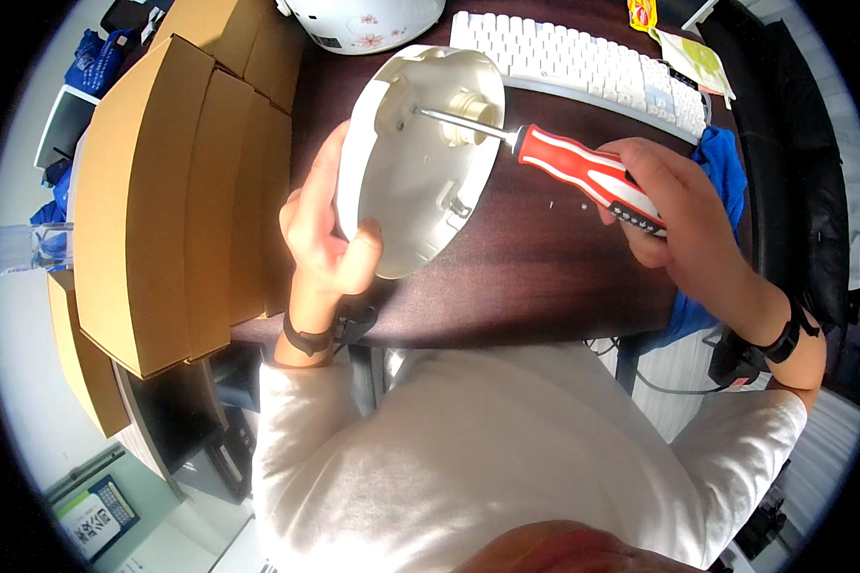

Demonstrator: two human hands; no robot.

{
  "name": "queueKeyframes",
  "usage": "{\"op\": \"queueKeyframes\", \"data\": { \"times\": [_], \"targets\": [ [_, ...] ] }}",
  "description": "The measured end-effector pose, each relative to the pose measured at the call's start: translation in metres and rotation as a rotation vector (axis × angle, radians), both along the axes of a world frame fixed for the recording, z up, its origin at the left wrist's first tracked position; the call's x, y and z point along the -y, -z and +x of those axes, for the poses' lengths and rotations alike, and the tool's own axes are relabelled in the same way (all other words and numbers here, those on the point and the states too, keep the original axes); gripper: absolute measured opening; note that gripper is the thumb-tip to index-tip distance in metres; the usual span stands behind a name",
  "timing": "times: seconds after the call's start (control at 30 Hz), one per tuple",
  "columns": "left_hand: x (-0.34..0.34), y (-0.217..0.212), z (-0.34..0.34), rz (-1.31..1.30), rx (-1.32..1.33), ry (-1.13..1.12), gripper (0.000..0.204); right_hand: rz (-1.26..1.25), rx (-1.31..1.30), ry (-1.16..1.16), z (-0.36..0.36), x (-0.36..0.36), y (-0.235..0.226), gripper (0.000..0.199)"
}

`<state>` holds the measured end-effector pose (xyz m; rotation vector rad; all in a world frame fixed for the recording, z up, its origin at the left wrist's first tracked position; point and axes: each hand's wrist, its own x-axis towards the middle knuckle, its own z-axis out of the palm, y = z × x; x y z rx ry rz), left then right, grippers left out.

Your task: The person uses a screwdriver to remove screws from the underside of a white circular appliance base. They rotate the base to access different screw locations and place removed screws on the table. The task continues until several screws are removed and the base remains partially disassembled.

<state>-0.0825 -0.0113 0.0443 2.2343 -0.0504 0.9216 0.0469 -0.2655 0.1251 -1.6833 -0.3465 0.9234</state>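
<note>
My left hand (pixel 330 234) grips the lower left rim of a white plastic housing (pixel 401 205), tilted so its hollow inside faces up and right. A round collar (pixel 470 116) rises from its inner wall, and a small metal clip (pixel 457 203) sits lower down. In my right hand (pixel 683 205) is a screwdriver (pixel 569 160) with a red, white and black handle. Its shaft reaches into the housing, with the tip close to a small hole near the upper left wall; whether they touch I cannot tell. Two tiny pale pieces, perhaps screws (pixel 584 206), lie on the dark tabletop below the handle.
A white keyboard (pixel 583 72) lies across the back of the dark table (pixel 545 286). Behind the housing stands a white rounded object with flower prints (pixel 368 24). Cardboard boxes (pixel 153 220) line the left side. Blue cloth (pixel 721 172) hangs at the right edge, near small packets (pixel 693 57).
</note>
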Motion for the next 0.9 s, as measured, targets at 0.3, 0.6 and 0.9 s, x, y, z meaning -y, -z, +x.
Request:
{"op": "queueKeyframes", "data": {
  "times": [0.3,0.6,0.9],
  "targets": [
    [-0.002,-0.002,0.005,0.003,0.054,0.051,0.061,-0.073,1.322,-0.301,-0.004,0.001,0.005,0.025],
    [-0.001,0.002,0.003,-0.058,0.050,0.036,0.059,0.074,0.218,0.027,0.001,0.004,0.009,0.034],
    [0.001,0.000,0.002,-0.034,0.051,0.033,0.060,-0.074,0.065,-0.165,0.006,-0.004,-0.006,0.038]
  ]
}}
